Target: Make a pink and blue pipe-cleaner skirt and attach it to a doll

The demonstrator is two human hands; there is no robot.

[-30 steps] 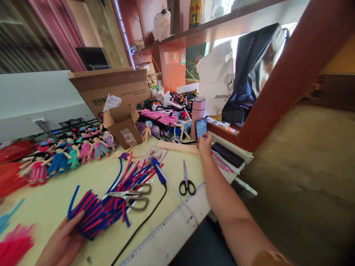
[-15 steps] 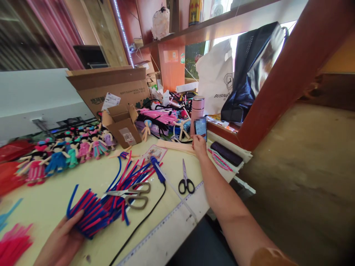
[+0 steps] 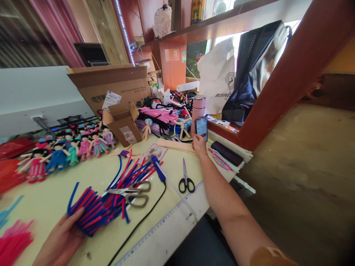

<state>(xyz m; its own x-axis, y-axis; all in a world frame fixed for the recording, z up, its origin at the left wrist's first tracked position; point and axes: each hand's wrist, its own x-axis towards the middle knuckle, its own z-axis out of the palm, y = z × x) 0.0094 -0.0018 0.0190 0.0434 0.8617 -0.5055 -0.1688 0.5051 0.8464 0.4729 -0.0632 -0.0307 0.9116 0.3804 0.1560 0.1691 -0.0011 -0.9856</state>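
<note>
My left hand [image 3: 62, 240] rests at the near edge of the table, fingers wrapped round a folded bundle of blue and pink pipe cleaners [image 3: 91, 210]. My right hand [image 3: 199, 142] is stretched far out and touches the lower edge of a phone [image 3: 201, 127] that stands propped against a pink flask [image 3: 198, 111]; its fingers are curled, and I cannot tell whether it grips the phone. Loose blue and pink pipe cleaners [image 3: 133, 171] lie between the hands, with large metal scissors [image 3: 133, 194] on top of them.
Small black scissors [image 3: 185, 179], a blue-handled tool with a black cord [image 3: 158, 168] and a ruler strip [image 3: 166, 225] lie on the yellow table [image 3: 55, 192]. A row of dolls [image 3: 69, 149] stands at the left, cardboard boxes [image 3: 122, 123] behind, bags [image 3: 217, 77] at the back right.
My right hand has shifted slightly left along the base of the phone. The view has drifted a little. My left hand keeps the same hold on the bundle.
</note>
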